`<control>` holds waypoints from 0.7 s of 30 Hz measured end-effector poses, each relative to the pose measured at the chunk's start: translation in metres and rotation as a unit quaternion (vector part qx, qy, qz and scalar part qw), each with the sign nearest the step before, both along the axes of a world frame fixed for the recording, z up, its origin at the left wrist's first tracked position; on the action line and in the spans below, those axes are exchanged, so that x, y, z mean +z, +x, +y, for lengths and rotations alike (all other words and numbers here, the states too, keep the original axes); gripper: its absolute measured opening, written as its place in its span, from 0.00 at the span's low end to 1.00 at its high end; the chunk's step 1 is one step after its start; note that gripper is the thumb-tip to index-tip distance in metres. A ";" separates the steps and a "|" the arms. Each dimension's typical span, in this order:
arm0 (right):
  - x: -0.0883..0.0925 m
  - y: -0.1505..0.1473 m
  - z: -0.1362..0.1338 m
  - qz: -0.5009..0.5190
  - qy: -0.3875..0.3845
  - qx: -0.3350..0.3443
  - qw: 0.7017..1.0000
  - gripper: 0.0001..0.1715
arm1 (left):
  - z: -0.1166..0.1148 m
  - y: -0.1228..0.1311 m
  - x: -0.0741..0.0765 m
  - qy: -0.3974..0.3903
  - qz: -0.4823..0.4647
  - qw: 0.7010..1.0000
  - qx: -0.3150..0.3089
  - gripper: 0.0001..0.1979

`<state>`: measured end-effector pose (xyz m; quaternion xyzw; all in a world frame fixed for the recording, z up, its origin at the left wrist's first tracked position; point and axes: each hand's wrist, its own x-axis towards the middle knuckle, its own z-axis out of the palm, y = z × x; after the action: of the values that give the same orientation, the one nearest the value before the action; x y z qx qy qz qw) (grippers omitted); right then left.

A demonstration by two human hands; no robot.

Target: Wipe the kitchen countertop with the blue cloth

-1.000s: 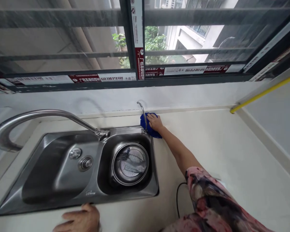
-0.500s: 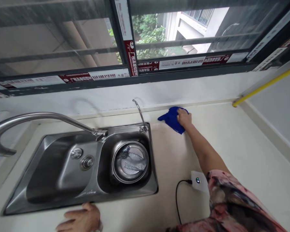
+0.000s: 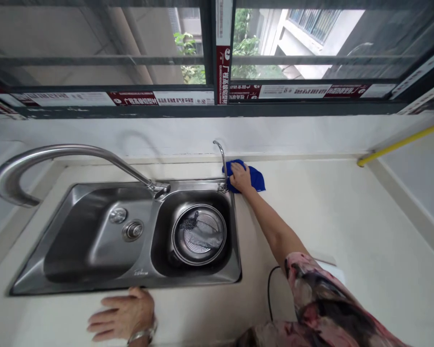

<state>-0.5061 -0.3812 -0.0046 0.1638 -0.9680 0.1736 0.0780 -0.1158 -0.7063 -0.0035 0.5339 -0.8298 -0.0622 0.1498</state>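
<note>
My right hand (image 3: 240,177) presses a blue cloth (image 3: 256,180) onto the countertop (image 3: 332,207), just behind the right corner of the sink. The cloth spreads out on both sides of the hand and touches or lies close behind the slim small faucet (image 3: 222,156). Fingers spread, my left hand (image 3: 125,315) lies flat on the counter in front of the sink, holding nothing. A double-bowl steel sink (image 3: 144,277) sits between the hands. Its right bowl contains a round steel strainer basket (image 3: 224,241) with crumpled clear plastic and a dark mesh thing in it.
A large curved faucet (image 3: 75,150) arches over the left bowl. Behind the counter are a white wall and a dark window frame (image 3: 141,111). A yellow pipe (image 3: 401,143) runs along the right wall. A black cable (image 3: 269,294) and a partly hidden white device (image 3: 332,271) lie near my right arm.
My right hand has slid the blue cloth leftwards along the back of the counter to the small faucet. The view has shifted a little. My left hand stays on the front counter.
</note>
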 end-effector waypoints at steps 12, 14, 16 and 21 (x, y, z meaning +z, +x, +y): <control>0.002 -0.017 -0.005 -0.036 0.039 0.096 0.994 0.35 | -0.001 0.000 -0.003 -0.040 -0.002 0.999 0.020 0.41; 0.002 -0.009 0.014 -0.040 0.048 0.062 0.996 0.34 | 0.000 -0.001 -0.001 -0.034 0.000 0.999 0.019 0.41; 0.005 -0.001 0.040 -0.048 0.060 -0.002 0.997 0.35 | -0.001 -0.002 -0.001 -0.030 0.001 0.999 0.018 0.41; 0.015 0.020 0.086 -0.061 0.090 -0.120 0.987 0.35 | -0.002 -0.001 -0.003 -0.010 0.007 1.000 0.011 0.43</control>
<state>-0.4861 -0.2951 0.0108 0.0424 -0.9952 0.0848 0.0239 -0.1168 -0.7079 -0.0069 0.5410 -0.8236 -0.0557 0.1613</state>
